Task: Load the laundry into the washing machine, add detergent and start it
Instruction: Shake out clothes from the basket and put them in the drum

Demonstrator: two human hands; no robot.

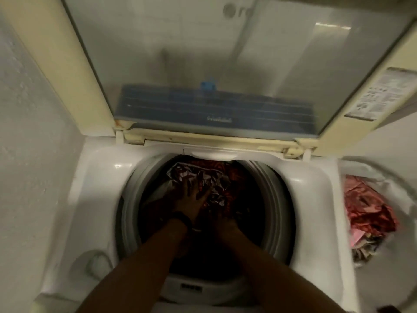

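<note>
A white top-loading washing machine (304, 199) stands below me with its lid (203, 64) raised upright at the back. Red and white patterned laundry (209, 177) lies inside the dark drum. Both my arms reach down into the drum. My left hand (191, 199), with a dark band on the wrist, lies on the patterned cloth with its fingers spread. My right hand (223, 224) is deep in the dark part of the drum beside it; its fingers are lost in shadow and blur.
A white basket (372, 170) at the right holds more red patterned clothes (370, 211). A white wall (33, 154) closes in the left side. The raised lid blocks the space behind the drum.
</note>
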